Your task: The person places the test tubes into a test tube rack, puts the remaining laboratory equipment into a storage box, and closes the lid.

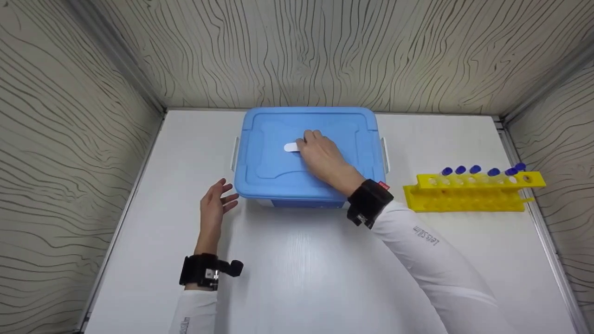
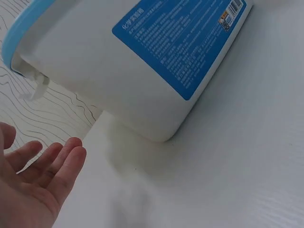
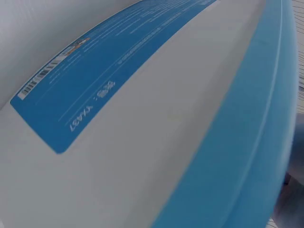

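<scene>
A storage box with a light blue lid (image 1: pixel 278 174) stands at the back of the table, its white body (image 2: pixel 118 80) carrying a blue printed label (image 2: pixel 175 42). My right hand (image 1: pixel 322 157) is over the middle of the lid, fingers curled round the white handle (image 1: pixel 291 147), whose left end sticks out past them. In the right wrist view the box's front wall (image 3: pixel 156 104) and lid rim fill most of the picture. Beside the box's front left corner hovers my left hand (image 1: pixel 214 200), fingers loosely spread and holding nothing.
To the right of the box stands a yellow test tube rack (image 1: pixel 464 204) with several blue-capped tubes (image 1: pixel 475 169). White side latches (image 1: pixel 386 155) flank the box. Wood-patterned walls (image 1: pixel 297 55) close in the white table (image 1: pixel 287 278) at the back and sides.
</scene>
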